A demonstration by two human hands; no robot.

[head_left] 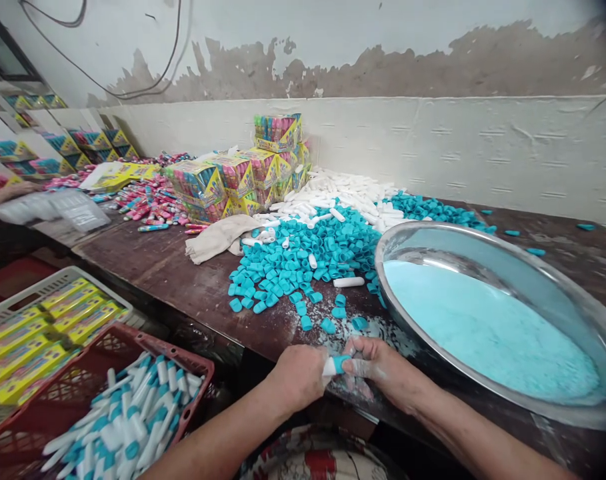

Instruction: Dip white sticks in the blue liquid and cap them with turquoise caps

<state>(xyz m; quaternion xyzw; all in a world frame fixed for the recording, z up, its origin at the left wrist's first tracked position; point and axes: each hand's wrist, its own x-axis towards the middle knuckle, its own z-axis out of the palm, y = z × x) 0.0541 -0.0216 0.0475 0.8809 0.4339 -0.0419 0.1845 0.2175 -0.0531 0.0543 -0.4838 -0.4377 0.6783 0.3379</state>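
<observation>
My left hand [299, 375] grips a small white tube [329, 367] at the near table edge. My right hand [380, 371] pinches a blue cap [341, 363] sitting on the tube's end, so both hands meet at the one piece. Just beyond my hands lies a big heap of loose blue caps [303, 257], with white tubes [343, 197] piled behind it. A wide steel basin [533, 280] holding pale blue powder [487, 327] sits to the right of my right hand.
A red crate [193, 363] at lower left holds several capped white tubes. Beside it a grey crate [27, 290] holds yellow boxes. Colourful display boxes [237, 177] are stacked at the back, with a beige cloth [217, 237] and scattered pink sticks [153, 200] left.
</observation>
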